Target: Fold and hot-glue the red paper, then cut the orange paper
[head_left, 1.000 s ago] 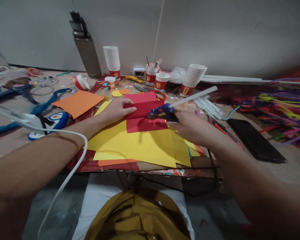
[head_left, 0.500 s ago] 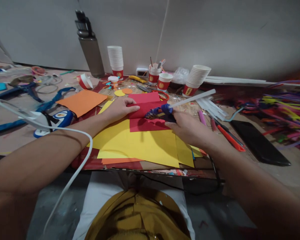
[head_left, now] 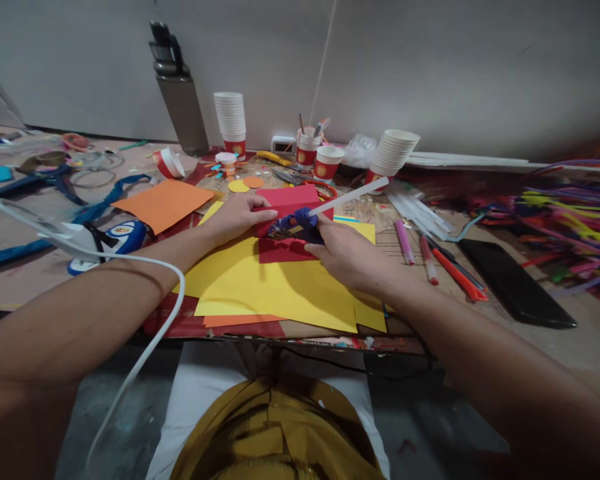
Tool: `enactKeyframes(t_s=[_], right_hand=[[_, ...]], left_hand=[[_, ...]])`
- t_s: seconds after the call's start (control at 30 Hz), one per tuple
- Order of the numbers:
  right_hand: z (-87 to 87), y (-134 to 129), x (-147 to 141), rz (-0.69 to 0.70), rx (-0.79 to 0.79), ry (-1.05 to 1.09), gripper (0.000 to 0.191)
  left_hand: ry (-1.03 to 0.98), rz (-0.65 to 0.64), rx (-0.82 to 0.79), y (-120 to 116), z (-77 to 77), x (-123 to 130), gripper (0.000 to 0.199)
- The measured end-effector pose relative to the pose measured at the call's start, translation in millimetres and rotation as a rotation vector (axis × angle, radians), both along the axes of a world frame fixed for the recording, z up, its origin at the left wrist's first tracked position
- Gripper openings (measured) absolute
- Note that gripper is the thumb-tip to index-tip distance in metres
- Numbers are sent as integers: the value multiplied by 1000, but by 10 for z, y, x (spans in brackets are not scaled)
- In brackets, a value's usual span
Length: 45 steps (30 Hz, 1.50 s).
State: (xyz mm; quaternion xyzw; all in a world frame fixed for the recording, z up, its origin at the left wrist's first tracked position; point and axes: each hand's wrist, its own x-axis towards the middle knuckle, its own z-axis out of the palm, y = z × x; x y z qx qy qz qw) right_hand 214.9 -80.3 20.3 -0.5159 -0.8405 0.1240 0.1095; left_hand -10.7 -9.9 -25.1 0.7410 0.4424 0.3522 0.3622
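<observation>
A folded red paper [head_left: 295, 198] lies over yellow sheets [head_left: 280, 287] at the table's front edge. My left hand [head_left: 240, 217] is at the red paper's left edge, with thumb and fingers closed on it. My right hand [head_left: 343, 247] is wrapped round a blue glue gun [head_left: 297, 227], whose nozzle points left, low over the red paper near my left thumb. A long translucent glue stick [head_left: 353, 197] sticks out of the gun's back end, up to the right.
Orange paper [head_left: 165, 203] and a blue-white device [head_left: 123, 239] with a white cable lie left. Paper cups [head_left: 230, 120], a bottle [head_left: 183, 107] and scissors [head_left: 325, 190] stand or lie behind. Markers [head_left: 405, 241], an orange cutter [head_left: 460, 275] and a black phone [head_left: 517, 283] lie right.
My right hand has moved left with the glue gun, bringing its nozzle closer to my left hand. Two markers and more of the yellow sheet now show at the right. My left hand stays in place.
</observation>
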Motion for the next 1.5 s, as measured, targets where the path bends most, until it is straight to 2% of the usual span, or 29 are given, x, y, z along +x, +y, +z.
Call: enactKeyframes(t_s=[0.3,0.6,0.87,1.17,1.37,1.5], right_hand=[[53,-42,136,19,-15,-53,21],[-32,15,-32,9,33,2,29],[53,-39,46,53,-13,-31,22],[12,-22,-53,23,-10,19,30],[58,-61,66,43,-18,-42,22],[111,-52,194,-51,5,-110,22]], left_hand=[[36,33,14,-7,-13,10,34],[61,14,30,16,-4,-9,35],[73,44,21,16,-17,1,34],[60,36,16,18,-22,4,36],[66,44,14,-2,-18,12,34],[114,40,50,-7,1,-7,34]])
